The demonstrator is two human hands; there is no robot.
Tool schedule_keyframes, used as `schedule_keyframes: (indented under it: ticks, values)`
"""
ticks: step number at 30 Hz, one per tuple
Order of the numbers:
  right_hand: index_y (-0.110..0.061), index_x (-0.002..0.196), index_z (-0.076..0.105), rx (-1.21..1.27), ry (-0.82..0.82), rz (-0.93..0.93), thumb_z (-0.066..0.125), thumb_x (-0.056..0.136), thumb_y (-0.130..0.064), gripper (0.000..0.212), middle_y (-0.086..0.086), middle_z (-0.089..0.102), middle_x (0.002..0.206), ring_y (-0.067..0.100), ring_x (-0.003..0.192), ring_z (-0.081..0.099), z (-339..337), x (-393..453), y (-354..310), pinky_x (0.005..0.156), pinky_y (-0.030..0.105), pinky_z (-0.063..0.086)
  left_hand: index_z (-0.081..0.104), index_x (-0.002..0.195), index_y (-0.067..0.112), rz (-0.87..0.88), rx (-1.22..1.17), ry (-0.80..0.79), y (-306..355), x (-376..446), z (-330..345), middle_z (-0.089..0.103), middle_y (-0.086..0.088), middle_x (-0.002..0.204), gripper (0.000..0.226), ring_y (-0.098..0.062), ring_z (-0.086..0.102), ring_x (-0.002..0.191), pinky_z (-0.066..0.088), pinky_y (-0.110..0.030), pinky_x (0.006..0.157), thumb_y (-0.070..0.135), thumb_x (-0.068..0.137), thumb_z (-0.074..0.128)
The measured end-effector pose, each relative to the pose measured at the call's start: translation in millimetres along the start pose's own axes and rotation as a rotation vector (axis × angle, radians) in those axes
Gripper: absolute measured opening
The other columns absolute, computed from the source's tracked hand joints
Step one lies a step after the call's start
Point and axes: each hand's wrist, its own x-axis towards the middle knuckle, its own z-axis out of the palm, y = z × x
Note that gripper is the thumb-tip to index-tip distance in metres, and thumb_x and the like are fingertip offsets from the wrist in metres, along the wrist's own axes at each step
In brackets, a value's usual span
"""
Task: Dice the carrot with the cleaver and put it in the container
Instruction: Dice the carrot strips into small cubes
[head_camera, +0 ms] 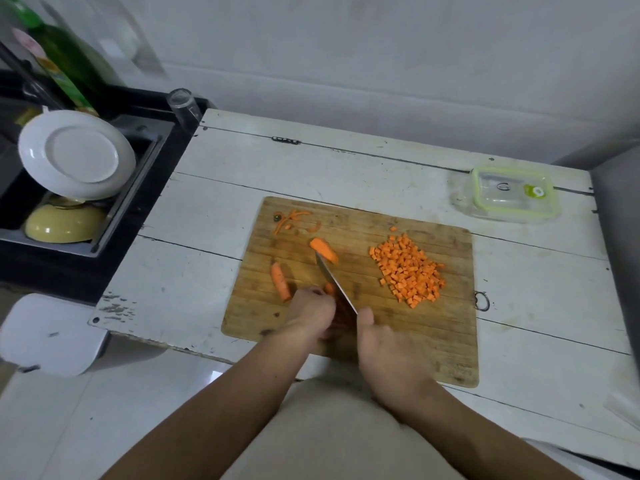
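A wooden cutting board [415,341] lies on the white table. A pile of diced carrot [408,268] covers its right part. One carrot strip [323,249] lies mid-board, another [280,282] lies to the left. My right hand [384,355] grips the cleaver [334,282], seen edge-on, its blade running up toward the mid-board strip. My left hand [311,315] has curled fingers holding a carrot piece [329,289] right beside the blade. The clear container [505,194] with a green-rimmed lid stands at the back right of the table.
Carrot peel scraps [291,220] lie at the board's far left corner. A black sink [52,202] at left holds a white plate [76,154] and a yellow bowl [64,225]. A glass [183,105] and a green bottle [65,64] stand behind it.
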Motion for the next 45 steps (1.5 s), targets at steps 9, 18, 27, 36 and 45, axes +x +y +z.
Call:
schedule_keyframes:
  ticks: [9, 18, 27, 36, 45]
  values:
    - [-0.024, 0.12, 0.032, 0.268, 0.054, 0.038, 0.038, 0.104, -0.029, 0.017, 0.011, 0.066, 0.088, 0.037, 0.08, 0.065, -1.5, -11.8, 26.6, 0.067, 0.045, 0.053, 0.061, 0.1, 0.008, 0.072, -0.062, -0.054, -9.6, -12.2, -3.9, 0.074, -0.02, 0.085, 0.006, -0.028, 0.076, 0.074, 0.064, -0.036, 0.065, 0.013, 0.103, 0.059]
    - [-0.023, 0.117, 0.039, 0.37, 0.168, 0.066, 0.044, 0.102, -0.029, 0.017, 0.008, 0.065, 0.08, 0.03, 0.065, 0.06, -5.0, -14.1, 38.8, 0.058, 0.044, 0.052, 0.056, 0.114, 0.026, 0.347, 0.418, 0.118, -0.1, -6.5, -12.9, 0.031, 0.019, 0.122, 0.015, -0.021, 0.074, 0.067, 0.064, -0.035, 0.064, 0.024, 0.1, 0.063]
    - [-0.022, 0.12, 0.039, 0.272, 0.039, 0.044, 0.041, 0.103, -0.032, 0.02, 0.009, 0.067, 0.094, 0.032, 0.083, 0.065, -6.0, -23.6, 30.9, 0.068, 0.046, 0.055, 0.056, 0.1, 0.022, 0.3, 0.259, 0.131, -8.6, 1.1, -9.5, 0.064, -0.011, 0.106, 0.009, -0.02, 0.074, 0.059, 0.064, -0.036, 0.058, 0.018, 0.099, 0.064]
    - [-0.023, 0.119, 0.038, 0.201, 0.025, 0.041, 0.044, 0.098, -0.016, 0.023, 0.007, 0.067, 0.091, 0.03, 0.079, 0.066, -1.6, -25.1, 17.2, 0.064, 0.043, 0.054, 0.063, 0.106, 0.009, 0.091, 0.025, -0.03, -11.9, -11.5, -2.6, 0.075, -0.019, 0.081, 0.015, -0.031, 0.076, 0.066, 0.063, -0.04, 0.059, 0.022, 0.104, 0.057]
    - [-0.02, 0.123, 0.036, 0.082, -0.05, -0.004, 0.05, 0.088, -0.003, 0.041, 0.005, 0.066, 0.092, 0.027, 0.081, 0.065, -0.3, -36.5, 22.7, 0.061, 0.038, 0.044, 0.062, 0.102, 0.013, 0.08, 0.06, -0.031, -5.8, -12.8, -2.8, 0.075, -0.022, 0.079, 0.015, -0.034, 0.076, 0.067, 0.064, -0.045, 0.061, 0.013, 0.104, 0.047]
